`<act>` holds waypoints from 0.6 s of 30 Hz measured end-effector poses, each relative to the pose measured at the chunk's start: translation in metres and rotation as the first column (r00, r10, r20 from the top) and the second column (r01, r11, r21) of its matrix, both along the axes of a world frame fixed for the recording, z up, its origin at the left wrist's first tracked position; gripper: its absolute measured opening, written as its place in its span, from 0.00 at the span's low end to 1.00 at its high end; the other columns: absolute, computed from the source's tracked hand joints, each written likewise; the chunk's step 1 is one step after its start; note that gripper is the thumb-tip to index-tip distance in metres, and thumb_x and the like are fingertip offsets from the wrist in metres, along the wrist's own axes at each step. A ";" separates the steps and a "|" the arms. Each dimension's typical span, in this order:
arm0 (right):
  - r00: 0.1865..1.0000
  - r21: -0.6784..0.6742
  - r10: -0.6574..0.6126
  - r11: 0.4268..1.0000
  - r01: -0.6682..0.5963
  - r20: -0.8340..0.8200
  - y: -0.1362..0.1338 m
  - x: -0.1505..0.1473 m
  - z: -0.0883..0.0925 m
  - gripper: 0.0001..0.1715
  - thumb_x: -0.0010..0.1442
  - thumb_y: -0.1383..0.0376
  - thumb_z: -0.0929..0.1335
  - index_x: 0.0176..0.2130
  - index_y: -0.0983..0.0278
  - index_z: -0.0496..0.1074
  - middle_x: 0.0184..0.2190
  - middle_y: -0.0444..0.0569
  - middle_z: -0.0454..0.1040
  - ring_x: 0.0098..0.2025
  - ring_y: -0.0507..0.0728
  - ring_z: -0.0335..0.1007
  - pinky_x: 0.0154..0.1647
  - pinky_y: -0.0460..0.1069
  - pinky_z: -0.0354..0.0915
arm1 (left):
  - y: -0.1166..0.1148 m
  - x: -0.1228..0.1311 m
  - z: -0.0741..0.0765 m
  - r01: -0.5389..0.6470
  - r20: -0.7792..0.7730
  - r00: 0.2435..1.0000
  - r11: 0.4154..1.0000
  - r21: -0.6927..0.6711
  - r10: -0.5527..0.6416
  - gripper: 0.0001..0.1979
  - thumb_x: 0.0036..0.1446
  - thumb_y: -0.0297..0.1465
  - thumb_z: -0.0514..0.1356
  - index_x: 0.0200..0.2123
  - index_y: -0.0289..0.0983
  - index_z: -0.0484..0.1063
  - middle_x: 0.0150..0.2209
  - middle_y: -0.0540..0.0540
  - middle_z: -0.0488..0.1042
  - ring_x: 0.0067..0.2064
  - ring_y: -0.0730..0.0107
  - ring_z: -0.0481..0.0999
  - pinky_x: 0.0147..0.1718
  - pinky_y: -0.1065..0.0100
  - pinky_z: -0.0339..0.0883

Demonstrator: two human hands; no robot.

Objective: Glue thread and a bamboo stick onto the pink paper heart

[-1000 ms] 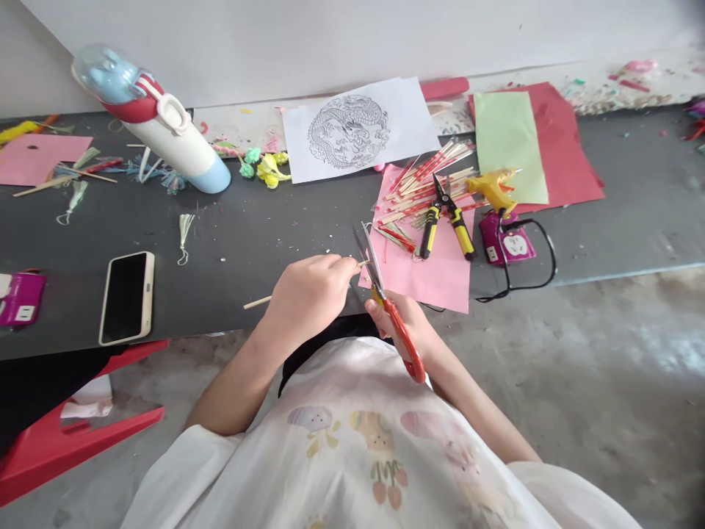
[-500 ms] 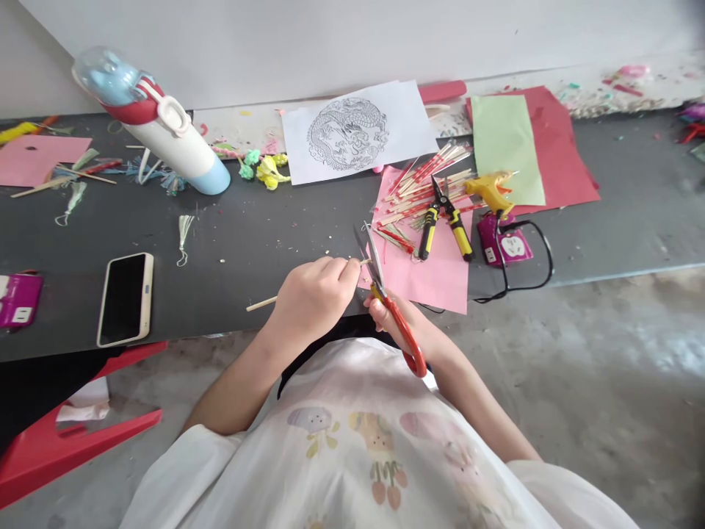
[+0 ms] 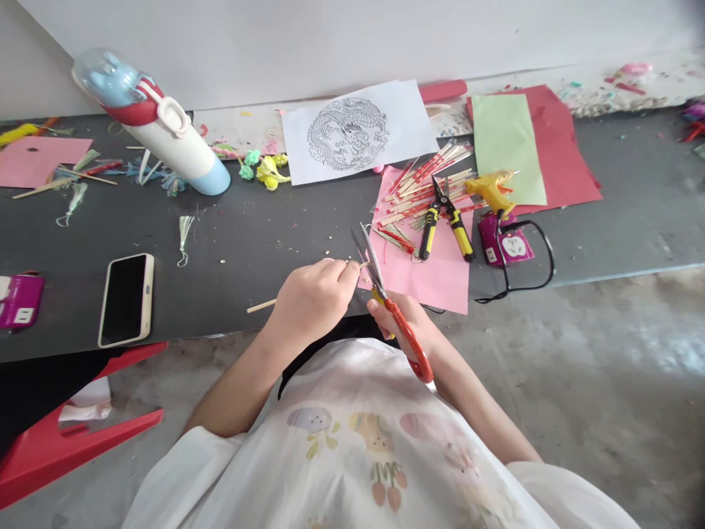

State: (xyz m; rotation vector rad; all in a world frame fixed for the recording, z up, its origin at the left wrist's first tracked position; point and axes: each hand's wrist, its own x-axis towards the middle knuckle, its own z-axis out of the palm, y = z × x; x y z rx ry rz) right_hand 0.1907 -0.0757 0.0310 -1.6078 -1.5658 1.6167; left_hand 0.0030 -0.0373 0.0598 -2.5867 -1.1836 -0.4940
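My left hand (image 3: pixel 322 294) is closed around a thin wooden stick (image 3: pixel 261 306). One end sticks out to the left; the short tip by my thumb lies between the scissor blades. My right hand (image 3: pixel 405 319) grips red-handled scissors (image 3: pixel 405 330), their blades parted and pointing away from me. Under the blades lies the corner of a pink paper sheet (image 3: pixel 440 283). On that sheet are several red-and-wood sticks (image 3: pixel 424 180) and black-and-yellow pliers (image 3: pixel 447 220) with spread handles.
A yellow glue gun (image 3: pixel 493 191) and its black cable rest by a purple power socket (image 3: pixel 507 241) on the right. Behind lies a paper with a dragon drawing (image 3: pixel 352 136). A phone (image 3: pixel 126 300), a tassel (image 3: pixel 184 239) and a water bottle (image 3: pixel 170 139) are on the left.
The scissor handles have shifted slightly right and towards me. My left hand holds the stick in nearly the same place.
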 end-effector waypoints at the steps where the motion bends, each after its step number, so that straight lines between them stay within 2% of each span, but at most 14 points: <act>1: 1.000 0.000 0.001 1.000 -0.001 0.001 0.000 0.000 0.000 0.33 0.60 0.38 0.60 0.24 0.62 0.57 0.20 0.41 0.59 0.24 0.50 0.54 0.27 0.48 0.50 | 0.000 0.000 0.000 0.000 0.001 1.000 1.000 -0.010 0.000 0.06 0.62 0.22 0.56 0.35 0.36 0.71 0.30 0.49 0.77 0.30 0.71 0.77 0.26 0.67 0.63; 5: 1.000 -0.011 0.011 1.000 -0.010 0.018 -0.001 -0.001 -0.001 0.32 0.61 0.38 0.60 0.24 0.62 0.57 0.20 0.41 0.58 0.24 0.50 0.53 0.27 0.48 0.48 | 0.000 -0.001 -0.003 -0.011 -0.004 1.000 0.998 -0.062 0.010 0.07 0.62 0.22 0.55 0.34 0.36 0.72 0.31 0.48 0.77 0.32 0.70 0.77 0.26 0.67 0.63; 9: 0.999 -0.011 0.037 0.999 -0.036 0.019 0.000 -0.002 -0.004 0.31 0.63 0.39 0.58 0.27 0.62 0.56 0.23 0.41 0.59 0.26 0.51 0.55 0.28 0.48 0.51 | 0.002 -0.004 -0.002 -0.039 -0.015 0.999 0.988 -0.149 0.037 0.10 0.63 0.22 0.52 0.34 0.37 0.72 0.29 0.48 0.77 0.30 0.69 0.76 0.25 0.67 0.59; 14: 0.993 -0.021 0.119 0.993 -0.119 0.004 0.001 -0.002 0.000 0.29 0.64 0.39 0.58 0.31 0.61 0.55 0.27 0.41 0.58 0.29 0.51 0.54 0.30 0.48 0.55 | 0.009 -0.011 0.003 -0.039 0.006 0.999 0.937 -0.346 0.043 0.11 0.63 0.23 0.52 0.35 0.38 0.73 0.29 0.50 0.77 0.31 0.68 0.76 0.27 0.67 0.59; 18: 0.991 -0.055 0.133 0.989 -0.134 -0.021 0.001 -0.004 0.004 0.29 0.64 0.39 0.57 0.32 0.60 0.54 0.28 0.41 0.61 0.30 0.51 0.55 0.33 0.49 0.59 | 0.013 -0.013 0.006 -0.021 0.018 0.999 0.917 -0.398 0.031 0.11 0.63 0.24 0.51 0.35 0.38 0.73 0.29 0.50 0.77 0.30 0.68 0.76 0.27 0.67 0.58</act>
